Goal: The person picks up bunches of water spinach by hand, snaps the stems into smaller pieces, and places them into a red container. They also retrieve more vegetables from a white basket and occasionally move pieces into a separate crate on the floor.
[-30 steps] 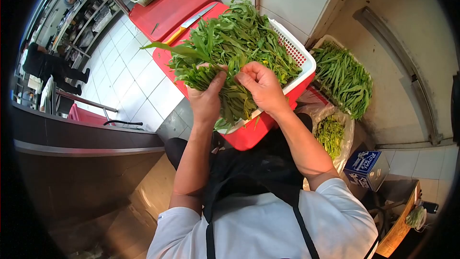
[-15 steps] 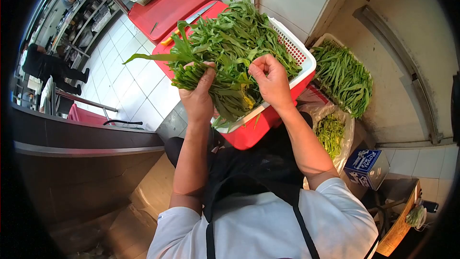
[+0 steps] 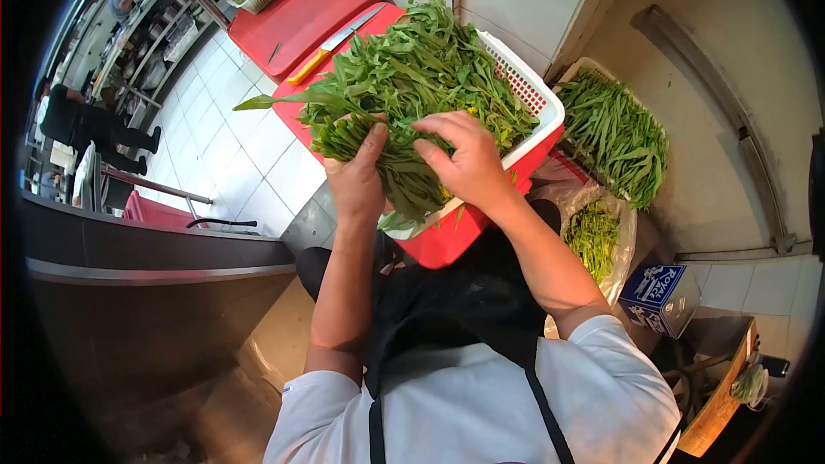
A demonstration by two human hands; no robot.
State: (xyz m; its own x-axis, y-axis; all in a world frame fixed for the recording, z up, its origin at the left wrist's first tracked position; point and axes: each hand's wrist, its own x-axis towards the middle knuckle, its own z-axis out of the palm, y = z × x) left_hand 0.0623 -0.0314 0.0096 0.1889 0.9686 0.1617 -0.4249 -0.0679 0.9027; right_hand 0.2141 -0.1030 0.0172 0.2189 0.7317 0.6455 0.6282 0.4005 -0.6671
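The lettering I can read best is on the blue container (image 3: 657, 296) to my right, where "ROYAL ACE" stands in white, set at a slant; the smaller print on it is too small to make out.

My 2 forearms reach forward, elbows bent and apart. My left hand (image 3: 357, 180) is closed around a bunch of leafy greens (image 3: 339, 137), thumb along the near right side, the cut stem ends pointing left and 1 long leaf sticking out farther left. My right hand (image 3: 468, 159) is open and palm-down, fingers curved and thumb apart from the forefinger, just right of the bunch; I cannot tell whether its fingertips touch the leaves.

The bunch is at the near left of the white basket (image 3: 554, 112), beside the heap of greens (image 3: 430, 69) filling it. A yellow-handled knife (image 3: 337, 43) lies at the far left on a red surface (image 3: 378, 21). To the right are a 2nd basket of greens (image 3: 610, 133) and, nearer, a clear plastic bag (image 3: 626, 245) holding yellow-green stems (image 3: 593, 245).
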